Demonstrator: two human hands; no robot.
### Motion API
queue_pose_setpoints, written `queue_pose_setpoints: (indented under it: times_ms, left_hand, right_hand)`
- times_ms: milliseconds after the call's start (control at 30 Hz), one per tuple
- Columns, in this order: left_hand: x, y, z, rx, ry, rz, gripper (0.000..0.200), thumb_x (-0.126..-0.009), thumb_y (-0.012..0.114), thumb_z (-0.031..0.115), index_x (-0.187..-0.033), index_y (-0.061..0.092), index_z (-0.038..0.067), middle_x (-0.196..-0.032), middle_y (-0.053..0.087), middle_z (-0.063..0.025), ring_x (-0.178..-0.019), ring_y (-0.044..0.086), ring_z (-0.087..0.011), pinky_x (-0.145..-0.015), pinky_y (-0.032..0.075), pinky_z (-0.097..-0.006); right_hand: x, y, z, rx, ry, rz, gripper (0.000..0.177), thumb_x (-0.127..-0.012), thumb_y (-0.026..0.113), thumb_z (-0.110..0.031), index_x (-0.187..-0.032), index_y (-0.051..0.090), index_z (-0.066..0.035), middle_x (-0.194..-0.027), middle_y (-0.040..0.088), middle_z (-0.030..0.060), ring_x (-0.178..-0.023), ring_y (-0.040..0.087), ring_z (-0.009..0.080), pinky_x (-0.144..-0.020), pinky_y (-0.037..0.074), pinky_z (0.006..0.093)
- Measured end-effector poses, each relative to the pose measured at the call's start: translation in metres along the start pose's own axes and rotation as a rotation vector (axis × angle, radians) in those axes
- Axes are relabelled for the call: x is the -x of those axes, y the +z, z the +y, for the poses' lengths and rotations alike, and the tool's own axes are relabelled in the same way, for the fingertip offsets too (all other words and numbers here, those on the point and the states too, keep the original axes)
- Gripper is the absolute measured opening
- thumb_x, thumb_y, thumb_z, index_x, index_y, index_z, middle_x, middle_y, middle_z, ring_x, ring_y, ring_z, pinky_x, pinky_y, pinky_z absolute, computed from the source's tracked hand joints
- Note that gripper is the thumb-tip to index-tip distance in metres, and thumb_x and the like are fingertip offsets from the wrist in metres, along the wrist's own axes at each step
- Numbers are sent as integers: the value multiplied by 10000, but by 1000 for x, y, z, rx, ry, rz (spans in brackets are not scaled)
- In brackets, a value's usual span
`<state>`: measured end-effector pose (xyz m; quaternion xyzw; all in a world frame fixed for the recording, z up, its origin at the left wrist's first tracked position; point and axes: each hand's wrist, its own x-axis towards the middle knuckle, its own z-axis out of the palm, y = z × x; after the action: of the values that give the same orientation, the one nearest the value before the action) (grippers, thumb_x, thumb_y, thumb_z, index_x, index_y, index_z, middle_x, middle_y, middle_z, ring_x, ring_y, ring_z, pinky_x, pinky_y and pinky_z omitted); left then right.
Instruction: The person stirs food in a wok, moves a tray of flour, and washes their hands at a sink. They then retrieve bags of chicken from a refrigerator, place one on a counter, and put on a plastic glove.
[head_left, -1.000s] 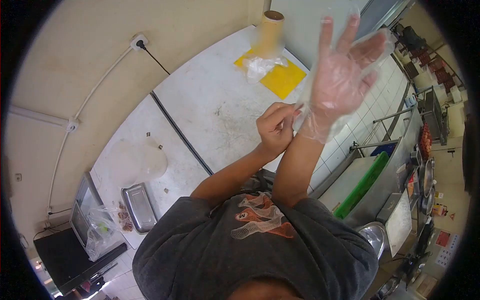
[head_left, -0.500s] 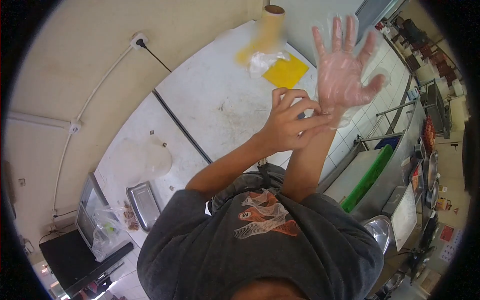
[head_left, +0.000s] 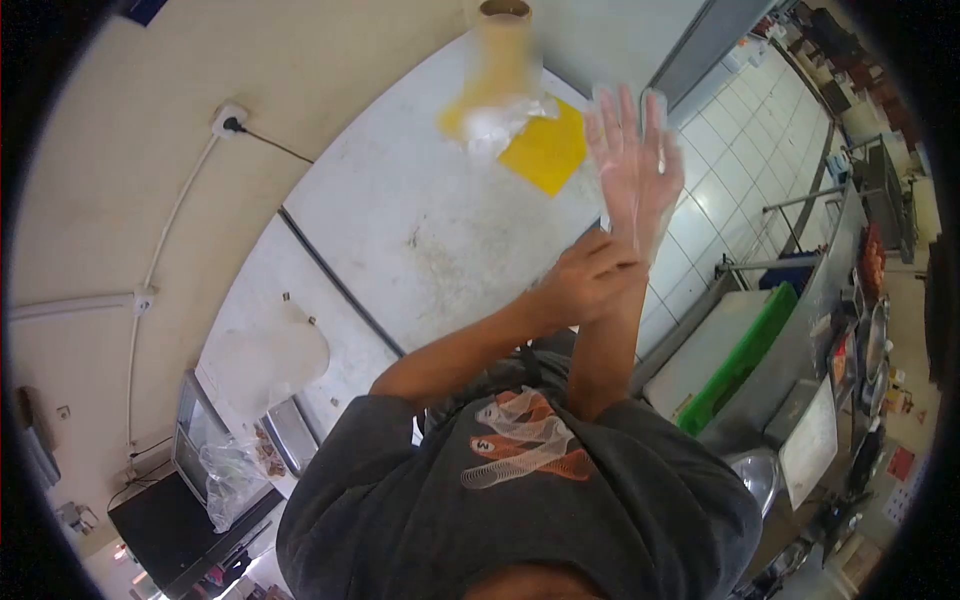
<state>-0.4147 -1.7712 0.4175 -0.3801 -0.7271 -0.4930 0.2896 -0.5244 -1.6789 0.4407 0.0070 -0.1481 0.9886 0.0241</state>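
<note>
My right hand (head_left: 633,170) is raised with its fingers stretched out, inside a clear plastic disposable glove (head_left: 650,225). It holds nothing. My bare left hand (head_left: 590,275) is closed at my right wrist, its fingers pinching the glove's cuff. Left of the raised hand, a yellow sheet (head_left: 548,150) lies on the white table (head_left: 400,240). Beside the sheet is a crumpled clear plastic piece (head_left: 490,130), partly blurred.
A yellowish roll (head_left: 505,50) stands at the table's far end. At left are a clear plastic bag (head_left: 270,365), a metal tray (head_left: 290,430) and another bag (head_left: 230,475). To the right, a green-edged board (head_left: 740,360) lies by a metal counter (head_left: 790,345) over tiled floor.
My gloved right hand has moved down and left and turned, its fingers closer together. My left hand has moved lower along the wrist with its fingers closed in. The view has shifted slightly.
</note>
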Motion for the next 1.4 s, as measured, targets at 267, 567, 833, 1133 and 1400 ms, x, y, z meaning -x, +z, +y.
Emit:
queue_pose_setpoints:
  times_ms: [267, 567, 833, 1133, 1400]
  left_hand:
    - [0, 37, -171, -145, -424, 71, 297, -698, 752, 57, -984, 671, 45, -883, 629, -61, -807, 585, -267, -734, 475, -372]
    - [36, 9, -380, -947, -860, -224, 383, -714, 769, 169, -1082, 664, 174, -1062, 609, -85, -1096, 491, -319, -902, 362, -481]
    - [23, 8, -380, -930, -704, -164, 170, -727, 765, 151, -878, 691, 133, -948, 651, -29, -1037, 537, -270, -862, 365, -459]
    - [8, -8, -300, -590, -834, 117, 60, -856, 657, 107, -885, 658, 55, -830, 690, -85, -774, 629, -278, -773, 451, -388]
    - [39, -29, -238, -117, -1070, 621, 153, -960, 546, 125, -878, 577, 1, -739, 615, -52, -705, 572, -91, -652, 459, -260]
  right_hand:
    - [-87, -151, -79, -266, 218, -176, 553, -898, 610, -352, -1380, 456, -130, -1528, 235, 234, -1385, 285, 393, -906, 523, 405]
    - [-105, -229, -106, -40, 333, 140, 674, -908, 529, -78, -1501, 228, -188, -1474, 280, 306, -1056, 627, 354, -512, 577, 204]
    - [-126, -223, -79, 94, 540, 198, 683, -924, 588, -225, -1500, 230, -143, -1433, 360, 284, -1075, 627, 350, -560, 573, 217]
    - [-132, -217, -37, 808, 704, 80, 816, -877, 619, -488, -1506, 241, -132, -1378, 473, 151, -1159, 543, 274, -956, 448, 394]
    - [-108, -213, 62, 412, 930, 230, 668, -874, 651, -423, -1441, 377, -199, -1325, 528, 74, -1173, 507, 217, -917, 434, 409]
